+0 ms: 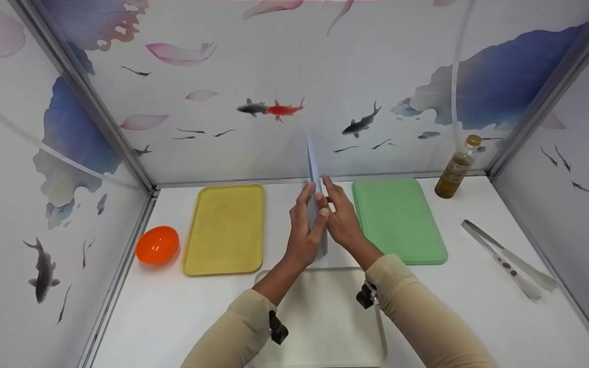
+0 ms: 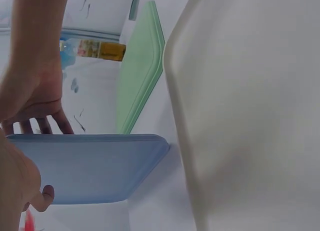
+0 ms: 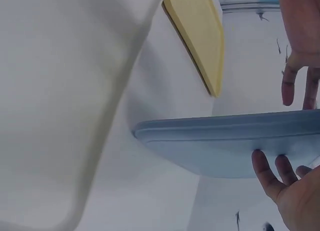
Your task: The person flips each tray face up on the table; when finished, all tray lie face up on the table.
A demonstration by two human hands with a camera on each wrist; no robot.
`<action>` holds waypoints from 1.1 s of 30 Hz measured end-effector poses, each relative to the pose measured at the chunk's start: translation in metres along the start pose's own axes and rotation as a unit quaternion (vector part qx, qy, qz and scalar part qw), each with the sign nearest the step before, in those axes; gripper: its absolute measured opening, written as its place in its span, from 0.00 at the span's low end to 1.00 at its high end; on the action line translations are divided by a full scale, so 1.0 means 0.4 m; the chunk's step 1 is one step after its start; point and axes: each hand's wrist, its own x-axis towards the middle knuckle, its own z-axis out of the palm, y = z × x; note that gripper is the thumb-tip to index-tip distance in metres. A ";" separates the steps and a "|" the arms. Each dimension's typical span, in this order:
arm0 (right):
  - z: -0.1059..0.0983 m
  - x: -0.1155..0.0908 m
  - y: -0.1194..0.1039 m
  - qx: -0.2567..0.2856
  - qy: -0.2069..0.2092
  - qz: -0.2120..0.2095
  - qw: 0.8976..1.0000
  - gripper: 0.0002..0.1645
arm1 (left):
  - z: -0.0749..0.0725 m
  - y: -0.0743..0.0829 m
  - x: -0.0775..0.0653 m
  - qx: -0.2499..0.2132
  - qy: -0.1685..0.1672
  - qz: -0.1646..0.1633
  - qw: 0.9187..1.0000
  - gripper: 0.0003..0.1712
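A blue tray is on edge between the two hands, its narrow side toward me. My left hand grips it from the left, with the thumb at the near edge. From the other side my right hand holds it, fingers spread on the right face in the right wrist view. The tray's lower corner is close over the white table, just beyond a cream tray. The left wrist view shows the blue tray's broad face with a finger against it.
A yellow tray lies to the left, an orange bowl beyond it. Right of the hands is a green tray. A bottle of brown liquid stands at the back right, with metal tongs in front. Printed walls enclose the table.
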 end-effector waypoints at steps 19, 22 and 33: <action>-0.034 0.009 -0.014 -0.058 0.031 0.012 0.998 0.33 | 0.029 -0.144 0.032 0.027 -0.086 -0.265 0.960 0.37; -0.039 0.010 -0.013 -0.034 0.026 0.029 0.999 0.33 | 0.038 -0.156 0.030 0.048 -0.106 -0.295 0.948 0.39; -0.057 0.005 -0.006 0.062 0.027 0.081 0.994 0.33 | 0.031 -0.171 0.024 0.032 -0.103 -0.298 0.948 0.37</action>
